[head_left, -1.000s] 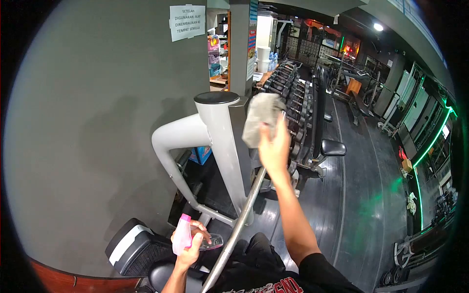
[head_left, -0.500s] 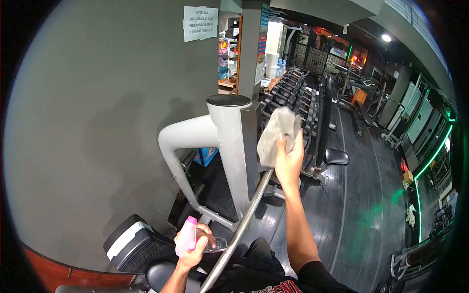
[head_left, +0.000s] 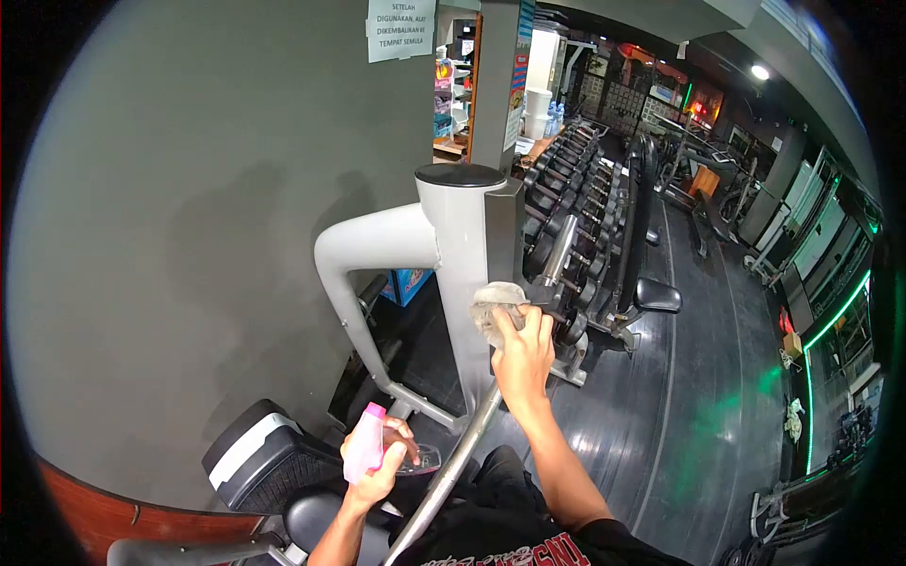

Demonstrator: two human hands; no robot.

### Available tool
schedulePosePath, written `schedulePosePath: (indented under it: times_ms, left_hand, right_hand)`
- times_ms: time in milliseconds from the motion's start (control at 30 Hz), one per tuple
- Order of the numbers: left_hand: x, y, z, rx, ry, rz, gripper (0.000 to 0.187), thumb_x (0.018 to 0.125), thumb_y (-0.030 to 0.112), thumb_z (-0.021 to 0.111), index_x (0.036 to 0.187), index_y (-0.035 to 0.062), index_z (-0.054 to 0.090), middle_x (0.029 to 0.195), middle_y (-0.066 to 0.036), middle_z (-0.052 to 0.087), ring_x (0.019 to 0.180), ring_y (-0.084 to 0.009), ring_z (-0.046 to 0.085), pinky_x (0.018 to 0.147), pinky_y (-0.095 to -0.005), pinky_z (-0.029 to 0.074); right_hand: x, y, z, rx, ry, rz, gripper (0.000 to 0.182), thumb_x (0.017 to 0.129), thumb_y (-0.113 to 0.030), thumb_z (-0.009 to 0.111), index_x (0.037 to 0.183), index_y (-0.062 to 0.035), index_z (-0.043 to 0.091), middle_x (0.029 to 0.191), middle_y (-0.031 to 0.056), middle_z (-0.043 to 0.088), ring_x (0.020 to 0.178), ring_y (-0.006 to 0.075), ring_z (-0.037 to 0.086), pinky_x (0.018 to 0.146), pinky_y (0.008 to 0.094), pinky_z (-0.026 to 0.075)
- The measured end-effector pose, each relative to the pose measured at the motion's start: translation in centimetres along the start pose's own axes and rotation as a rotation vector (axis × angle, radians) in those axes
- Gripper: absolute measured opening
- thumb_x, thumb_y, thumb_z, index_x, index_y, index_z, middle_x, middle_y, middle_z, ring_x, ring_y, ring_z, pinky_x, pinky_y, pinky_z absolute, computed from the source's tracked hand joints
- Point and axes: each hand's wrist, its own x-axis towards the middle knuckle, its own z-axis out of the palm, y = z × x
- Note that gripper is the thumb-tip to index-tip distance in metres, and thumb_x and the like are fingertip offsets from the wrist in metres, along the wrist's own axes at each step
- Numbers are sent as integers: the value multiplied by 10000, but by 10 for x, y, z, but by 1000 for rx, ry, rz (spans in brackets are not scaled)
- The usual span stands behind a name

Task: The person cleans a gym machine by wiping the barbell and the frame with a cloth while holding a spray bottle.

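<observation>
In the head view my left hand (head_left: pixel 382 467) is closed around a spray bottle (head_left: pixel 364 443) with a pink top and a clear body, low and left of the metal bar (head_left: pixel 462 448). My right hand (head_left: pixel 525 363) grips a crumpled grey cloth (head_left: pixel 497 307). The cloth is against the front of the upright white post (head_left: pixel 458 274), near the bar where it meets the machine. Hand and cloth hide that junction. Beyond them, the bar's thicker metal end (head_left: pixel 561 247) sticks out on the far side.
A black padded seat (head_left: pixel 269 467) stands at lower left, by the grey wall (head_left: pixel 217 189). A long rack of dumbbells (head_left: pixel 571 170) runs away behind the post. A bench pad (head_left: pixel 658 294) juts out over the dark floor (head_left: pixel 618 434). A paper sign (head_left: pixel 401 28) hangs above.
My right hand has moved down and left with the cloth, from above the bar to the post, uncovering the bar's far end. My left hand keeps the bottle in about the same place.
</observation>
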Motion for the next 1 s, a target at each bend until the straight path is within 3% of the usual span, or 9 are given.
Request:
schedulePosePath:
  times_ms: [133, 200, 400, 500, 600, 633, 700, 800, 1000]
  left_hand:
    - [0, 4, 6, -32, 7, -26, 314, 947, 169, 540, 1186, 19, 401, 922, -141, 531, 631, -217, 620, 660, -379, 524]
    - [0, 6, 11, -174, 90, 14, 267, 856, -32, 569, 1114, -65, 508, 907, -154, 596, 627, -190, 632, 593, -325, 537]
    - [1, 17, 13, -170, 101, -11, 277, 864, -12, 569, 1124, -72, 494, 808, -147, 617, 617, -196, 631, 675, -348, 525]
    - [4, 29, 15, -68, -57, -56, 308, 952, 200, 537, 1165, 15, 412, 957, -135, 533, 684, -222, 637, 713, -383, 529]
    - [9, 36, 21, -45, -126, -88, 314, 956, 200, 529, 1173, 11, 402, 979, -138, 526, 696, -218, 636, 727, -377, 525]
    - [12, 40, 35, -195, 31, -51, 237, 862, 2, 584, 1073, -75, 509, 829, -132, 618, 622, -178, 643, 631, -302, 527]
    - [16, 51, 42, -119, -10, -40, 222, 863, 5, 588, 1059, -74, 519, 820, -123, 624, 615, -172, 645, 632, -293, 528]
    - [19, 64, 57, 6, -71, -22, 199, 842, 37, 632, 997, -66, 564, 735, -86, 647, 613, -156, 653, 635, -283, 527]
    - [-4, 67, 85, 200, 24, 29, 213, 785, 44, 679, 954, -42, 582, 731, -107, 649, 631, -216, 650, 590, -306, 529]
  right_hand:
    - [-3, 2, -3, -3, -61, -2, 512, 613, 45, 681, 1091, -134, 644, 1091, 113, 509, 996, 325, 502, 850, 431, 477]
    - [-11, 6, 4, -3, -79, -3, 519, 605, 49, 674, 1092, -130, 652, 1082, 110, 513, 994, 315, 502, 828, 422, 469]
    - [-48, 27, 32, -168, -374, 4, 530, 624, 13, 668, 1127, -154, 645, 1061, 97, 530, 990, 275, 507, 813, 387, 361]
    - [-46, 41, 30, -55, -390, 47, 558, 613, 28, 662, 1138, -162, 642, 1075, 127, 561, 1001, 302, 537, 854, 405, 402]
    - [-47, 64, 33, 488, -373, 110, 516, 709, 33, 647, 1200, -119, 602, 1125, 134, 599, 1055, 299, 573, 928, 384, 433]
    - [-49, 65, 28, 811, -386, 313, 465, 774, 16, 613, 1225, -87, 578, 1171, 115, 592, 1090, 266, 570, 942, 359, 436]
    - [-63, 88, 36, 1252, -431, 622, 414, 924, -64, 538, 1327, -13, 460, 1312, 82, 527, 1174, 197, 533, 987, 334, 434]
    - [-83, 100, 27, 1751, -336, 957, 470, 939, -126, 554, 1374, -47, 397, 1319, 97, 511, 1177, 218, 531, 988, 371, 445]
    - [-132, 129, 23, 2027, -385, 1081, 411, 957, -217, 524, 1333, -84, 425, 1307, 118, 519, 1178, 282, 523, 964, 533, 457]
